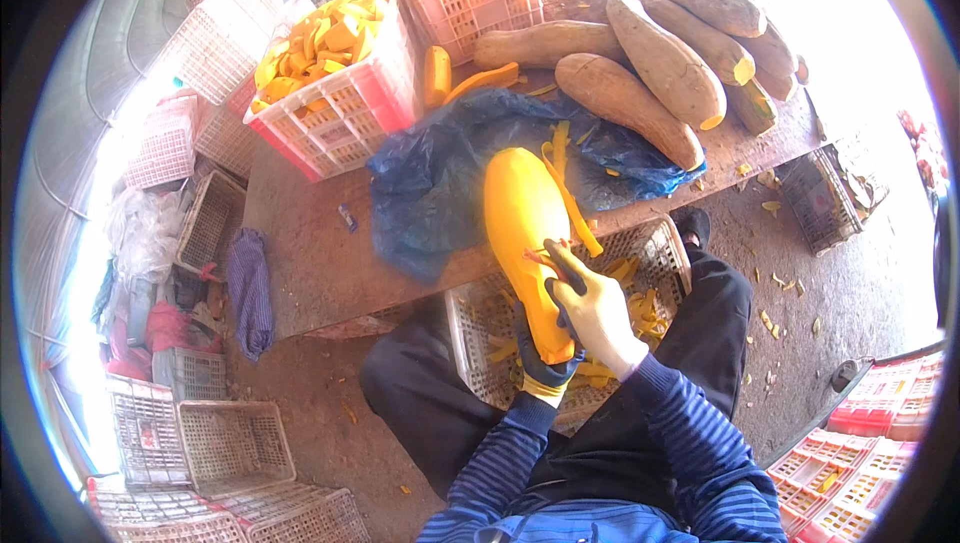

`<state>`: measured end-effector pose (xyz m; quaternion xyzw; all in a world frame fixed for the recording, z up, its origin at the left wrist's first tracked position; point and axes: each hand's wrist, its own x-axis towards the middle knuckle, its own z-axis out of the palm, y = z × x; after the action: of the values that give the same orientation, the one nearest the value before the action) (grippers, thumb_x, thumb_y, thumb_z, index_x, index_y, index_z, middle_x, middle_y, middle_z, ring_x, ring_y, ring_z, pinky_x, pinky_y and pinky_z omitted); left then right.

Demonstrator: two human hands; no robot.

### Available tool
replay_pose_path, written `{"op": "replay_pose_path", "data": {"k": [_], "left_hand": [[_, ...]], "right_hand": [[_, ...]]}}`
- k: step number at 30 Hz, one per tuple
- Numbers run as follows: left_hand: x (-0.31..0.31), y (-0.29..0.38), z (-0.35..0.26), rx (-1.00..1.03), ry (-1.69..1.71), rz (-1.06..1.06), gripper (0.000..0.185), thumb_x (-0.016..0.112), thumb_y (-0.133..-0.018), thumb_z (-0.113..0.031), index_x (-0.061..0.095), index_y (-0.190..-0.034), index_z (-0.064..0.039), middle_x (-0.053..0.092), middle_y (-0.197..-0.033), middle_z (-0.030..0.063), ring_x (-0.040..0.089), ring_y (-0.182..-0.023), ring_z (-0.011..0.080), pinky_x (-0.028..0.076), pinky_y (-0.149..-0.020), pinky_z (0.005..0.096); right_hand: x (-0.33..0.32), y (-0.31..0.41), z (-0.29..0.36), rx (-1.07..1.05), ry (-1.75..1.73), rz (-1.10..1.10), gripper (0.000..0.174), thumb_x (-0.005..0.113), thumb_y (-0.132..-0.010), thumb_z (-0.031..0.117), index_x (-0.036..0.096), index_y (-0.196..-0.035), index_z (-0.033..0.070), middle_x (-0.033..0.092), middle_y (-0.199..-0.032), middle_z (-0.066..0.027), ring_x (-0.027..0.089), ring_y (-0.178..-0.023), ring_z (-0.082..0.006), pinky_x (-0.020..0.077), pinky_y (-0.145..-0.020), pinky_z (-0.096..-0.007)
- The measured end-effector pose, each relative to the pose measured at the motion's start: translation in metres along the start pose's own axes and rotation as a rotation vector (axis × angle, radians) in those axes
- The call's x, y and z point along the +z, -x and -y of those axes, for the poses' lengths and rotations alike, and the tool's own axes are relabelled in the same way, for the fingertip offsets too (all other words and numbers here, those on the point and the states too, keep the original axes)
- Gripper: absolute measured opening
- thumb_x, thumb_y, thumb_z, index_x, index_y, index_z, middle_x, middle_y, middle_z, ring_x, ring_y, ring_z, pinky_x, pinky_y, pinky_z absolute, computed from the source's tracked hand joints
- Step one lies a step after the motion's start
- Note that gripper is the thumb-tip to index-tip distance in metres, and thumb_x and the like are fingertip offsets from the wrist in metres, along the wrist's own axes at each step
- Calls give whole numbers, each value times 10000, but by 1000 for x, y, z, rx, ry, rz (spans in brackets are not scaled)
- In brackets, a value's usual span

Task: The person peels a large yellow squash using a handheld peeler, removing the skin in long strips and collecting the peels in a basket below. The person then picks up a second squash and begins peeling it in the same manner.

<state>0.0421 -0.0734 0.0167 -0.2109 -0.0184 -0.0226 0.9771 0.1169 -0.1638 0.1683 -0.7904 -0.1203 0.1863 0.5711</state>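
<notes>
A long butternut-type squash (525, 205), peeled to bright orange flesh, slants from the table edge towards my lap. My left hand (546, 366), in a dark-palmed glove with a yellow cuff, grips its narrow lower end from beneath. In my gloved right hand (596, 310) is a small reddish peeler (541, 254), pressed against the squash's middle; the fingers hide most of it. Strips of peel (574, 198) lie along the squash's right side. Below, between my knees, a plastic crate (466, 351) holds more peelings. Blue plastic sheeting (427, 198) lies under the squash's far end.
Unpeeled squashes (664, 62) are piled at the table's far right. Two crates (352, 122) full of orange pieces stand at the back left. The wooden table (315, 265) bears a cloth sleeve (250, 295) on its left edge. Stacked crates (236, 445) flank me, and scraps litter the floor.
</notes>
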Motion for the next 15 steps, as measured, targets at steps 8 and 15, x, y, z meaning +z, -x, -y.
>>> {"op": "replay_pose_path", "data": {"k": [8, 15], "left_hand": [[4, -4, 5, -26, -117, -159, 659, 601, -1055, -553, 490, -1576, -165, 626, -1474, 109, 624, -1322, 328, 517, -1084, 622], [0, -1, 8, -50, -214, -283, 670, 704, -1007, -530, 564, -1496, -93, 670, -1402, 192, 671, -1248, 360, 551, -1069, 575]], "right_hand": [[1, -33, -17, 22, -164, -165, 480, 624, -1017, 213, 649, -1484, 102, 783, -969, -148, 700, -622, -154, 579, -643, -306], [0, -103, -27, -109, -93, -241, 531, 627, -1007, 188, 612, -1525, 73, 731, -853, -103, 655, -628, -129, 531, -581, -301]]}}
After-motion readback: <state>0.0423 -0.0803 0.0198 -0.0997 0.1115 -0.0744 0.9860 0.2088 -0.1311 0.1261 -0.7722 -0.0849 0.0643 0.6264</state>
